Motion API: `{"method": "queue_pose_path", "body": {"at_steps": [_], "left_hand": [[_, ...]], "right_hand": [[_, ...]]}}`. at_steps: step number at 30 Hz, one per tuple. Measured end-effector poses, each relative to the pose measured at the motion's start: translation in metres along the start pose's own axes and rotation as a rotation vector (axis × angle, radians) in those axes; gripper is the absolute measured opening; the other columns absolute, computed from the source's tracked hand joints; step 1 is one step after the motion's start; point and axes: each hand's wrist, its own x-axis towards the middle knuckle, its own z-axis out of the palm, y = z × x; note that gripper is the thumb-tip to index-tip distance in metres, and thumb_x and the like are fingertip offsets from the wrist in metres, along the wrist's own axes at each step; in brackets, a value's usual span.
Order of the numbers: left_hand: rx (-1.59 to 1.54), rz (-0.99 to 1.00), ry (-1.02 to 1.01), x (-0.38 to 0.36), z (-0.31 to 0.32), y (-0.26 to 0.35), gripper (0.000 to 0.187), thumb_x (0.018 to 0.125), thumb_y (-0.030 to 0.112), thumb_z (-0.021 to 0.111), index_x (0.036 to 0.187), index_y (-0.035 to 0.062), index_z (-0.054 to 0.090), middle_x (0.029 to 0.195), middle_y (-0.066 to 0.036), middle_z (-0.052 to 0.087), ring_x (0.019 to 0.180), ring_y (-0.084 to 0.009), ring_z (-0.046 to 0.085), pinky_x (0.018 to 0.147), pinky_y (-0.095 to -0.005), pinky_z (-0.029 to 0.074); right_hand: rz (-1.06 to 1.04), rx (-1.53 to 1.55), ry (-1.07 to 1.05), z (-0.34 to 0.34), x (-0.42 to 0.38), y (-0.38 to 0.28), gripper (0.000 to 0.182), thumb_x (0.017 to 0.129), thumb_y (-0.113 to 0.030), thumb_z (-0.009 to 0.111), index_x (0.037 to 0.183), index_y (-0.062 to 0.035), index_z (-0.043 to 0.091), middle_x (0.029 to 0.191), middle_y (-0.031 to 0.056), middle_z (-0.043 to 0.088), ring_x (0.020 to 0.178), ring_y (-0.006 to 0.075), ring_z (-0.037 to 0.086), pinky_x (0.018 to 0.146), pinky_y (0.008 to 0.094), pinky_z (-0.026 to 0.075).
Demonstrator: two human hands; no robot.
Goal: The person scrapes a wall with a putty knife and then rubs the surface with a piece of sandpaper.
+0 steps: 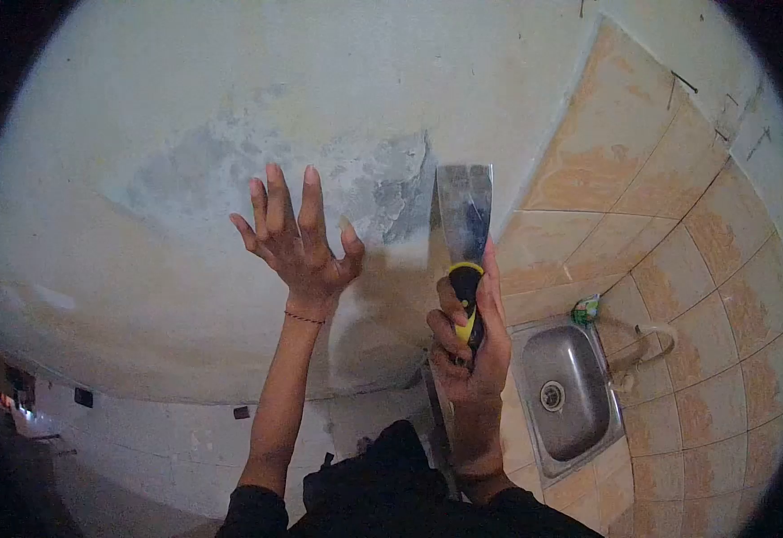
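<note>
1 scraper (465,240) in right hand (492,348), packet (586,309) illegible

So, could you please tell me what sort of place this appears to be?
Probably a kitchen or wash area: a stainless-steel sink is set into a tiled surface, orange-and-beige wall tiles stand beside it, and the painted wall has a flaking patch.

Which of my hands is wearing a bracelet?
Your left hand, the open, empty one: a thin bracelet shows at its wrist. The right hand, gripping the scraper, shows none.
</note>
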Motion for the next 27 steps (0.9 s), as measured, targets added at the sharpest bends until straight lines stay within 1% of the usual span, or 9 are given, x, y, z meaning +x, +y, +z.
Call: {"method": "queue_pose_path", "body": {"at_steps": [2,5,11,14,17,20,23,26,27], "left_hand": [[0.005,0.006,0.019,0.001,-0.001,0.000,0.062,0.092,0.047,0.040,0.146,0.0181,0.046,0.156,-0.015,0.036,0.148,-0.0321,0.023,0.121,-0.0542,-0.003],[-0.008,0.015,0.011,-0.002,-0.002,-0.001,0.061,0.092,0.047,0.040,0.146,0.0178,0.047,0.155,-0.016,0.038,0.147,-0.0320,0.024,0.121,-0.0534,-0.003],[-0.013,-0.008,0.021,-0.001,0.000,0.003,0.060,0.093,0.046,0.039,0.145,0.0181,0.048,0.154,-0.016,0.038,0.147,-0.0318,0.024,0.121,-0.0531,-0.002],[-0.007,0.011,0.029,-0.002,0.002,0.000,0.060,0.094,0.048,0.037,0.145,0.0183,0.048,0.154,-0.016,0.038,0.147,-0.0319,0.024,0.121,-0.0526,-0.002],[0.004,0.002,0.004,-0.003,0.000,0.000,0.060,0.094,0.048,0.036,0.145,0.0183,0.048,0.155,-0.016,0.037,0.147,-0.0323,0.024,0.121,-0.0521,-0.002],[-0.024,0.014,0.034,-0.002,0.002,0.000,0.060,0.095,0.048,0.036,0.145,0.0185,0.048,0.155,-0.016,0.037,0.147,-0.0321,0.024,0.121,-0.0518,-0.003],[-0.019,-0.003,0.021,-0.004,0.001,0.000,0.060,0.094,0.049,0.038,0.146,0.0191,0.048,0.155,-0.015,0.037,0.147,-0.0318,0.024,0.121,-0.0517,-0.003],[0.001,-0.002,0.014,-0.004,0.001,-0.001,0.061,0.094,0.050,0.039,0.146,0.0192,0.048,0.155,-0.015,0.037,0.147,-0.0319,0.025,0.121,-0.0517,-0.003],[0.000,0.000,0.012,-0.004,0.000,-0.001,0.061,0.093,0.050,0.039,0.146,0.0190,0.048,0.155,-0.015,0.037,0.147,-0.0320,0.025,0.121,-0.0518,-0.003]], "right_hand": [[-0.013,-0.046,-0.003,0.008,-0.002,-0.001,0.060,0.106,-0.036,0.043,0.159,-0.0256,0.015,0.079,0.0024,0.039,0.047,0.0042,0.032,0.032,0.0146,0.027],[0.012,-0.049,0.077,0.000,-0.010,0.001,0.060,0.106,-0.036,0.043,0.159,-0.0254,0.016,0.079,0.0022,0.039,0.047,0.0037,0.032,0.032,0.0145,0.027],[-0.002,-0.051,0.027,0.003,-0.006,0.003,0.060,0.107,-0.034,0.042,0.159,-0.0255,0.015,0.079,0.0023,0.039,0.047,0.0035,0.032,0.032,0.0146,0.027],[-0.018,0.034,0.038,0.003,-0.004,0.001,0.055,0.109,-0.027,0.036,0.159,-0.0259,0.013,0.079,0.0036,0.038,0.046,0.0033,0.032,0.030,0.0130,0.029],[-0.018,0.058,0.013,0.008,-0.003,-0.001,0.055,0.109,-0.026,0.036,0.159,-0.0251,0.013,0.081,0.0043,0.039,0.047,0.0035,0.033,0.030,0.0134,0.029],[0.010,-0.034,0.069,0.005,-0.009,-0.002,0.058,0.107,-0.034,0.040,0.159,-0.0270,0.015,0.080,0.0023,0.040,0.047,0.0037,0.032,0.032,0.0140,0.027],[-0.007,0.032,0.008,0.006,-0.008,-0.002,0.056,0.108,-0.033,0.038,0.159,-0.0273,0.015,0.080,0.0023,0.040,0.047,0.0036,0.031,0.032,0.0133,0.026],[0.030,0.086,0.057,0.000,-0.006,-0.001,0.055,0.108,-0.031,0.037,0.159,-0.0276,0.015,0.080,0.0021,0.039,0.048,0.0033,0.031,0.032,0.0126,0.026],[0.031,0.112,0.039,-0.002,-0.006,0.000,0.054,0.109,-0.031,0.036,0.159,-0.0276,0.015,0.080,0.0020,0.039,0.048,0.0032,0.031,0.032,0.0124,0.026]]}}
